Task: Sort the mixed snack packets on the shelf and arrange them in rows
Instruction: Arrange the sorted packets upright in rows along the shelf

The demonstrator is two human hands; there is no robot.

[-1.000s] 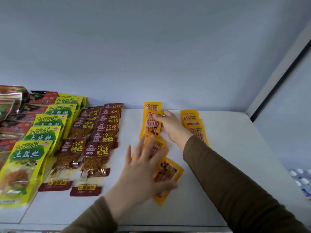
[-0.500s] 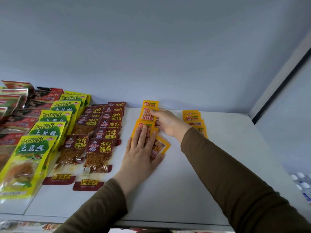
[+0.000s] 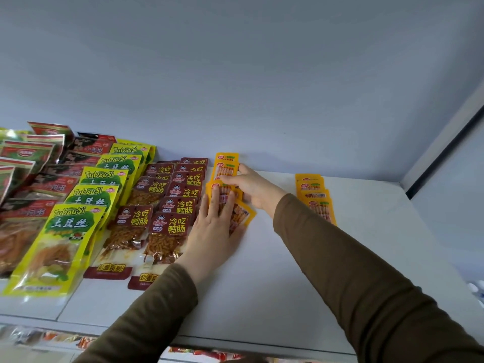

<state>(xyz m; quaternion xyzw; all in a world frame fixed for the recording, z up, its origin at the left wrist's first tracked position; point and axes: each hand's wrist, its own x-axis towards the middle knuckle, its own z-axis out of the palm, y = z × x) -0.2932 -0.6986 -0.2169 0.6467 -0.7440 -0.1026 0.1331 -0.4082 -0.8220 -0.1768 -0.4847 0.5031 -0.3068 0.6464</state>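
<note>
Left hand [image 3: 213,226]: fingers straight, pressed flat on the orange packets [image 3: 242,215] lying on the shelf [image 3: 262,297]. Beyond it, right hand [image 3: 252,188]: fingers extended, tips touching the rear packets [image 3: 226,167] of the same row. Right of that hand lies a second orange row [image 3: 315,197]; left of both hands, brown packets [image 3: 174,221].

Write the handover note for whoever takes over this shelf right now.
Left hand: flat, fingers straight, pressing the near small orange snack packets.
Right hand: fingers on the middle column's farther orange packet; grip unclear.
Done: yellow-green potato-shred packets and dark red duck-intestine packets lie in rows on the white shelf; a second orange packet row sits to the right.
Left: straighten the middle orange column, whose nearest packet lies askew.
</note>
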